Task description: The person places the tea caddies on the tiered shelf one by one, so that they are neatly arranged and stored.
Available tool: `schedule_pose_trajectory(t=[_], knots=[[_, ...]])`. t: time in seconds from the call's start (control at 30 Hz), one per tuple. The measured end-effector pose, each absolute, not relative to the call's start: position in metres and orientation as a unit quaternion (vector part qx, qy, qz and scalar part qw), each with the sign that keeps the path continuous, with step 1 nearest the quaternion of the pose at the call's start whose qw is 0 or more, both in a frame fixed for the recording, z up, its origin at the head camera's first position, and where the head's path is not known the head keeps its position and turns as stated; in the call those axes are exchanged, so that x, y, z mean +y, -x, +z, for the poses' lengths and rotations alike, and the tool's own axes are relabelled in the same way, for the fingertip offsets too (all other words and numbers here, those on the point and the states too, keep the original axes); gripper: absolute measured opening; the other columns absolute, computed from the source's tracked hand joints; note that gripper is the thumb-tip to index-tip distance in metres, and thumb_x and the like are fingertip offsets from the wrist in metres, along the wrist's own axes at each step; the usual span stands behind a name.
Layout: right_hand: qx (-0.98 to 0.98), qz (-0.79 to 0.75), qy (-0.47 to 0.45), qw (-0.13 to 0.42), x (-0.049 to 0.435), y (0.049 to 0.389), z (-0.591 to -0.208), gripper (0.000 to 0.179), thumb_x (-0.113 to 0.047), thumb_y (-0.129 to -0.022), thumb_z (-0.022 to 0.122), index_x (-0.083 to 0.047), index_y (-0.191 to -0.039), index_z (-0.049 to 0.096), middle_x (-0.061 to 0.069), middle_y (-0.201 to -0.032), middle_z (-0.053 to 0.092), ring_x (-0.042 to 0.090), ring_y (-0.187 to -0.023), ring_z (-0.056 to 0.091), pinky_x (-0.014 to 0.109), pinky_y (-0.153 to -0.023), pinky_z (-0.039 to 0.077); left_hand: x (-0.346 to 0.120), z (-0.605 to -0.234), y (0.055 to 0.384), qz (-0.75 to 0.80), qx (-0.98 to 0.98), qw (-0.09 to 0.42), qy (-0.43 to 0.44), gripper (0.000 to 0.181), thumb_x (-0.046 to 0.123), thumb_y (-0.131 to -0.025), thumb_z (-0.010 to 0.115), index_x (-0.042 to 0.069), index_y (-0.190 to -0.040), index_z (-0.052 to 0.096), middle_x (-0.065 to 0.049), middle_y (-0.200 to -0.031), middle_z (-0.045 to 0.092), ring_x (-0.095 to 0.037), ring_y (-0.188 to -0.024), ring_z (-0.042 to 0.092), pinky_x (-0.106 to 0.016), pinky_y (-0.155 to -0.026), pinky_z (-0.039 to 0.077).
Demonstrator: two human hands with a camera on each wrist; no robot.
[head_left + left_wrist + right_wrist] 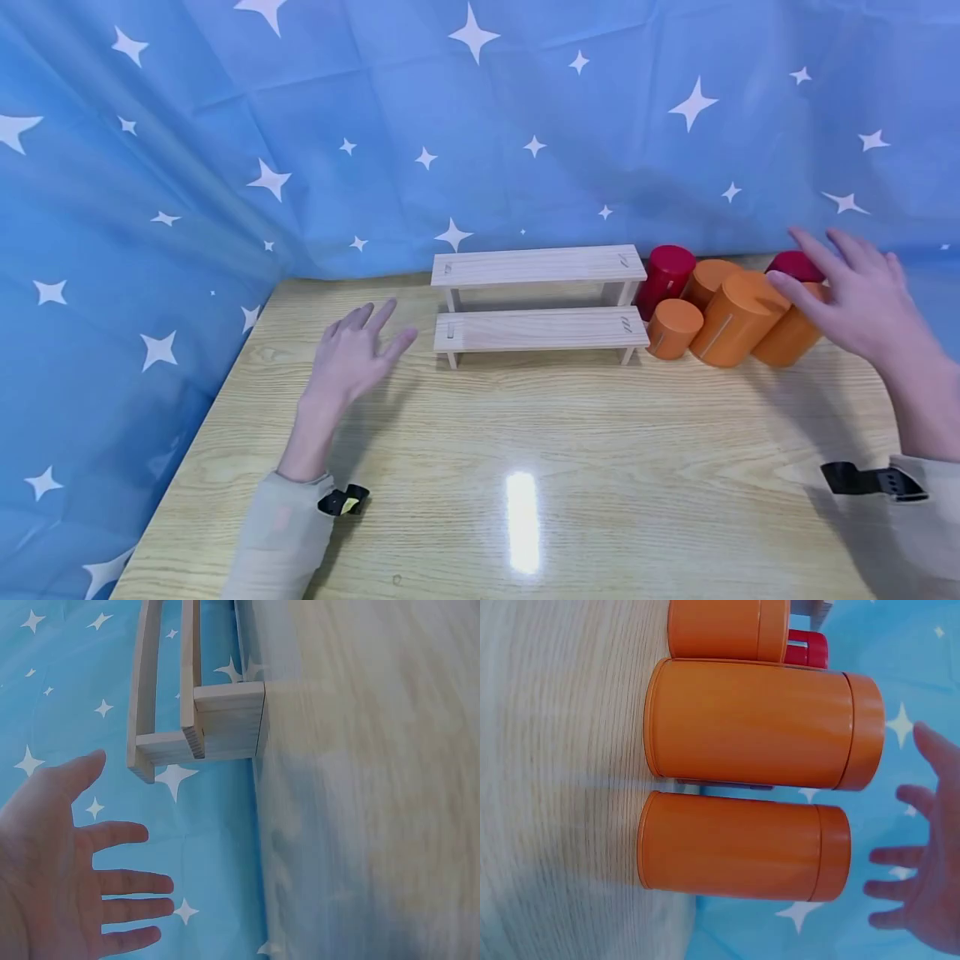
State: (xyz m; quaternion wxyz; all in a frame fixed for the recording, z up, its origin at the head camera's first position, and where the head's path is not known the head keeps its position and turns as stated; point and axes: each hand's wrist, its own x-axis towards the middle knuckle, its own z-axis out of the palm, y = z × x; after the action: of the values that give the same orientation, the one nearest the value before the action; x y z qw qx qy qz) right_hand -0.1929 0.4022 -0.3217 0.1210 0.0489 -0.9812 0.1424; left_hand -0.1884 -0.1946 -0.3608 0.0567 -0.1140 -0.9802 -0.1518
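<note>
My left hand (352,358), empty with its fingers spread, hovers above the table left of a two-tier pale wooden shelf (540,329). In the left wrist view, the shelf's end (229,724) shows beyond the thumb. At the right, my right hand (862,300) reaches over a cluster of lidded cylindrical canisters, fingers apart and holding nothing. Nearest to it is an orange canister (787,337), beside a taller orange one (738,321). The right wrist view shows a gap between the fingertips and the orange canister's lid (834,853).
A small orange canister (673,329), another orange one (708,279) and a red one (667,275) stand close by the shelf's right end. A second red canister (797,265) is partly hidden at the back. Blue star-patterned cloth (375,108) hangs behind the wooden table (600,467).
</note>
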Motion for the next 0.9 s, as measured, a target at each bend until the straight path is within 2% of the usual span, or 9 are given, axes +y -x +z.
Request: schedule_pose_trajectory(t=[0.17,0.23,0.4,0.63,0.8,0.9], knots=[[-0.975,0.176,-0.050,0.129,0.404,0.190,-0.323,0.078,-0.051,-0.103,0.049,-0.016,-0.163,0.013,0.033,-0.162,0.003,0.058,-0.145,0.003,0.069,-0.112,-0.010,-0.190,-0.366,0.190,-0.187,-0.973,0.053,0.125,0.078,0.067,-0.101,0.038,0.012,-0.158,0.035,-0.028,-0.148,0.045,-0.047,-0.135,0.043,-0.063,-0.110,0.031],[-0.973,0.187,-0.042,0.128,0.405,0.189,-0.324,0.079,-0.049,-0.103,0.050,-0.016,-0.163,0.012,0.033,-0.162,0.003,0.060,-0.143,0.005,0.072,-0.112,-0.005,-0.187,-0.367,0.190,-0.199,-0.970,0.047,0.129,0.080,0.067,-0.101,0.038,0.012,-0.158,0.034,-0.030,-0.147,0.046,-0.049,-0.133,0.045,-0.064,-0.109,0.033],[-0.971,0.204,-0.023,0.120,0.408,0.187,-0.329,0.080,-0.046,-0.103,0.051,-0.015,-0.163,0.008,0.031,-0.162,0.003,0.058,-0.144,0.005,0.076,-0.109,0.003,-0.182,-0.370,0.192,-0.232,-0.964,0.031,0.129,0.083,0.068,-0.100,0.039,0.010,-0.159,0.031,-0.031,-0.143,0.049,-0.050,-0.129,0.049,-0.064,-0.106,0.036],[-0.968,0.218,-0.006,0.124,0.413,0.182,-0.336,0.086,-0.047,-0.102,0.053,-0.012,-0.163,0.003,0.033,-0.161,0.004,0.057,-0.145,0.005,0.074,-0.110,-0.004,-0.172,-0.377,0.198,-0.290,-0.948,0.013,0.131,0.083,0.066,-0.101,0.040,0.005,-0.157,0.031,-0.021,-0.129,0.061,-0.037,-0.116,0.061,-0.055,-0.094,0.048],[-0.966,0.222,-0.007,0.132,0.417,0.179,-0.341,0.088,-0.046,-0.101,0.057,-0.014,-0.163,0.003,0.035,-0.160,0.011,0.063,-0.131,0.024,0.075,-0.111,0.001,-0.165,-0.381,0.202,-0.321,-0.938,0.003,0.132,0.080,0.061,-0.103,0.044,0.003,-0.156,0.030,-0.014,-0.117,0.064,-0.029,-0.103,0.063,-0.046,-0.087,0.052],[-0.965,0.228,-0.007,0.128,0.419,0.178,-0.344,0.089,-0.043,-0.100,0.059,-0.016,-0.163,0.003,0.035,-0.159,0.014,0.064,-0.123,0.032,0.079,-0.104,0.015,-0.162,-0.384,0.204,-0.338,-0.932,-0.005,0.134,0.077,0.055,-0.104,0.046,0.001,-0.156,0.029,-0.013,-0.113,0.065,-0.026,-0.099,0.064,-0.044,-0.086,0.052]])
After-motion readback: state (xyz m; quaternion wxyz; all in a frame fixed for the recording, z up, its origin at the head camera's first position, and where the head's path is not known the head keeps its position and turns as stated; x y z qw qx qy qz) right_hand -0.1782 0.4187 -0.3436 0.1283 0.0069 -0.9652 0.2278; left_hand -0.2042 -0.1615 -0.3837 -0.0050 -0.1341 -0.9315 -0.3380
